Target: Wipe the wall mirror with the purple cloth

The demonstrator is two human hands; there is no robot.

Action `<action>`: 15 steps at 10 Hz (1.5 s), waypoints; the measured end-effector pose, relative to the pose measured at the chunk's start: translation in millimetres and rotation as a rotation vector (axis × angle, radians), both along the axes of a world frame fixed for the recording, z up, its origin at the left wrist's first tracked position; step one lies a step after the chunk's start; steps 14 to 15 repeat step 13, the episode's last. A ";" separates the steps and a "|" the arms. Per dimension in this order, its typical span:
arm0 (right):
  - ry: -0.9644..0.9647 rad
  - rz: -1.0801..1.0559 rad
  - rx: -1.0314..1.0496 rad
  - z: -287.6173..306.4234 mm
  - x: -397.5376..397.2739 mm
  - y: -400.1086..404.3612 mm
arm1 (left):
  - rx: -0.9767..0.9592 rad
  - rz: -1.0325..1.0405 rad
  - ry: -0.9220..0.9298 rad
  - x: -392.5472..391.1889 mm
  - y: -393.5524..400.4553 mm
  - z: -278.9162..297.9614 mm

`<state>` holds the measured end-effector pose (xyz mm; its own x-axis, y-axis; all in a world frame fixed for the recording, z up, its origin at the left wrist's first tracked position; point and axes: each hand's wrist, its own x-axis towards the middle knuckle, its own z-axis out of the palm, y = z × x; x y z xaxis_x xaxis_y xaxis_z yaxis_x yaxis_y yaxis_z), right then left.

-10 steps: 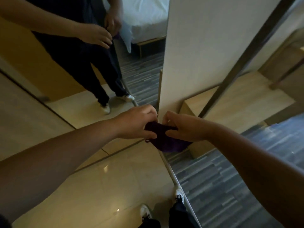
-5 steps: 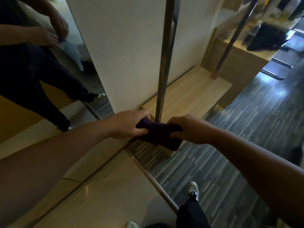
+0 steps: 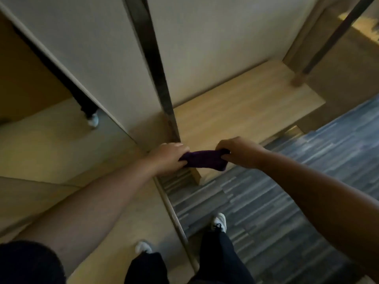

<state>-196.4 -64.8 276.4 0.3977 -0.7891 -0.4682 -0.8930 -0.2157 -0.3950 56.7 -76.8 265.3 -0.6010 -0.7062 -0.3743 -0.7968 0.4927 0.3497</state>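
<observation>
While my left hand [image 3: 167, 158] and right hand [image 3: 239, 152] each pinch an end of the bunched purple cloth [image 3: 203, 159], held apart from the wall mirror [image 3: 41, 128], a loosened pinch could drop it or leave a wad that smears.

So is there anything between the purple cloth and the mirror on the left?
Nothing visible. Both the left hand and right hand grip the purple cloth, and the mirror lies just left of it, with only the left hand between.
</observation>
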 end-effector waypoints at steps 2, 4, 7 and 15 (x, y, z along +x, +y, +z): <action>-0.017 0.010 -0.009 -99.4 -35.3 -47.0 | -0.050 0.102 -0.036 -43.9 -28.6 -101.0; -0.035 -0.052 -0.221 -177.9 -50.4 -95.3 | -0.191 0.168 0.019 -69.2 -76.1 -183.4; 0.109 0.141 -0.382 -292.3 -52.4 -54.6 | -0.217 0.193 -0.078 -75.0 -52.5 -285.9; 0.169 0.028 0.142 -235.8 -25.9 -41.0 | 0.217 0.168 -0.273 -67.8 -26.9 -234.7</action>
